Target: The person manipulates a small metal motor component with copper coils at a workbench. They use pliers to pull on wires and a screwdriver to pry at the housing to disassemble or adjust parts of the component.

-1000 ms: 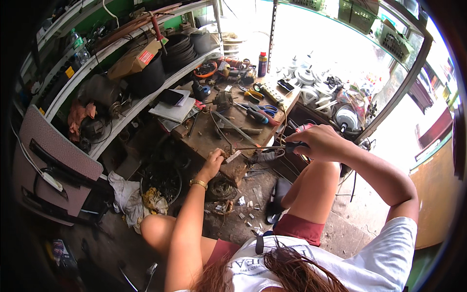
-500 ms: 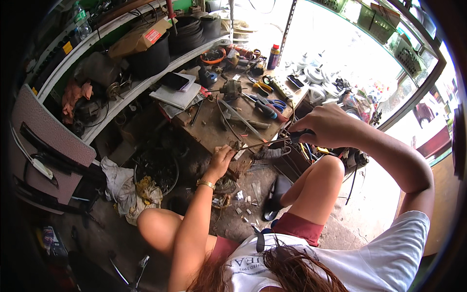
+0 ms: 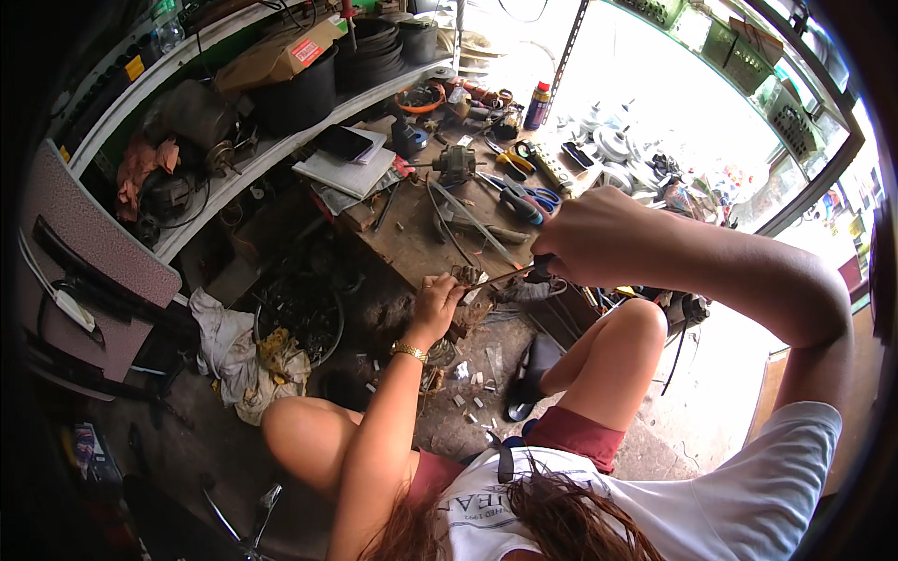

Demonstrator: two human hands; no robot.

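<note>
My right hand (image 3: 591,236) is closed around the dark handle of a screwdriver (image 3: 507,278). Its thin shaft points left, reaching a small brownish metal part (image 3: 466,274) at the near edge of the wooden work table (image 3: 398,245). Against that part, the fingers of my left hand (image 3: 436,304) are pinched, with a gold watch on the wrist below. Just where the tip meets the part is too small to make out. Beyond them on the table stand a small motor (image 3: 455,163) and a pair of blue-handled pliers (image 3: 543,197).
Yellow-handled pliers (image 3: 516,165), a power strip (image 3: 554,166) and a spray can (image 3: 537,106) are farther back. A phone (image 3: 344,142) lies on papers at the left. Below are a basin of dark scraps (image 3: 299,323) and rags (image 3: 229,341). Small white pieces litter the floor.
My right hand has moved left with the screwdriver, closer to my left hand. My left hand keeps its pinch on the part. The whole view has shifted slightly.
</note>
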